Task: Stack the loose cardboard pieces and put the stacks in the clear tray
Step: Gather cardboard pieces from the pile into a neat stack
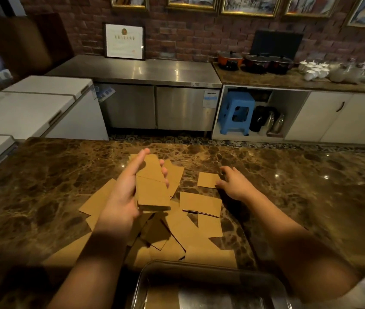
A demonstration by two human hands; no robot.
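nearest the lens, the clear tray (pixel 210 284) at the bottom edge, on the marble counter (pixel 311 197), its rim just below the loose pieces (pixel 177 233). contents hard to tell through the glare.

just beyond the tray, a scattered heap of brown cardboard pieces, overlapping at many angles, flat on the counter. above the heap, a stack (pixel 152 186) held up in the left hand (pixel 121 195), thumb on the far side, fingers curled round the right edge, gripping it. stack tilted, lifted off the counter, its near end thick with several layers.

to the right, a single piece (pixel 208 179) lying apart from the heap. right hand (pixel 235 182) stretched over the counter, fingers spread and relaxed, tips touching the right edge of this piece, holding nothing.

farther back, a steel cabinet (pixel 154 103) against a brick wall (pixel 188 41), a framed certificate (pixel 124 41) standing on it. white chest freezers (pixel 32 110) at left. blue stool (pixel 236 112) in an open shelf, pots (pixel 255 62) and white cups (pixel 313 71) on the right worktop.
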